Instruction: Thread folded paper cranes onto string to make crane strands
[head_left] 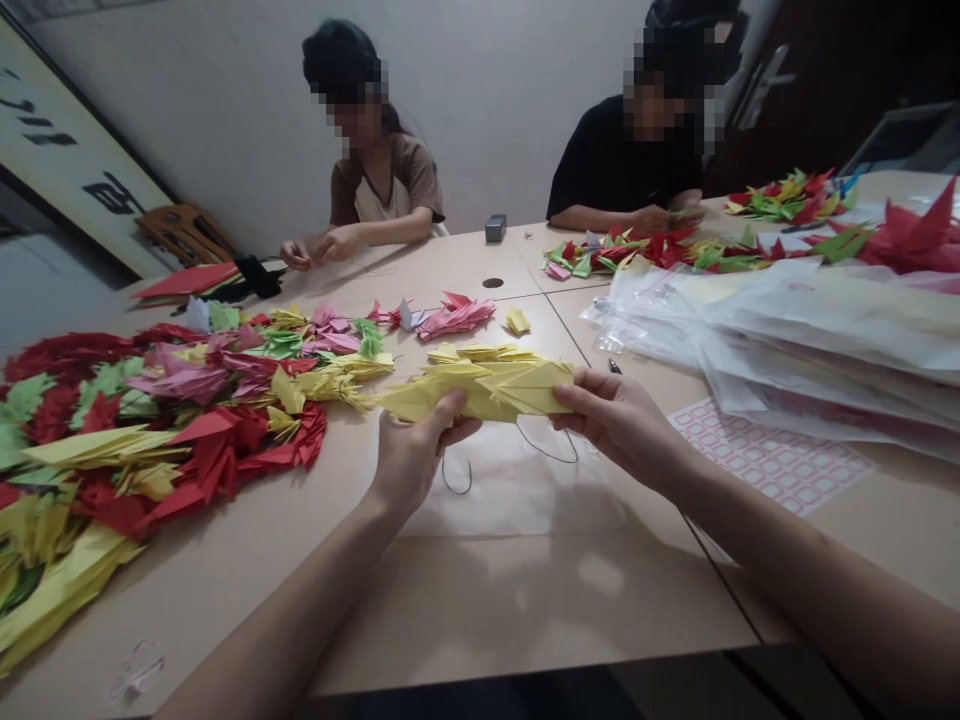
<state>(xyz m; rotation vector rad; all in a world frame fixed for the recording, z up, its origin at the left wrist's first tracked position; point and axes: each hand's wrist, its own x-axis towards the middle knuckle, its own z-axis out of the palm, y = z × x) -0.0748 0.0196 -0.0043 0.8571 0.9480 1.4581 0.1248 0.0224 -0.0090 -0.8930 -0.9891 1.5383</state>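
Yellow origami cranes packed tightly together, gripped level between left hand and right hand; slack dark thread seen looping below.

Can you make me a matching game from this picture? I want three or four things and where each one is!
Things:
1. Yellow paper cranes
2. Plastic bags
3. Sheet of pink squares
4. Small grey box

Places:
A. Piled at the right side of the table
B. Lying flat in front of the bags
C. Held by the left hand and right hand
D. Standing near the far edge of the table

Pairs: 1-C, 2-A, 3-B, 4-D
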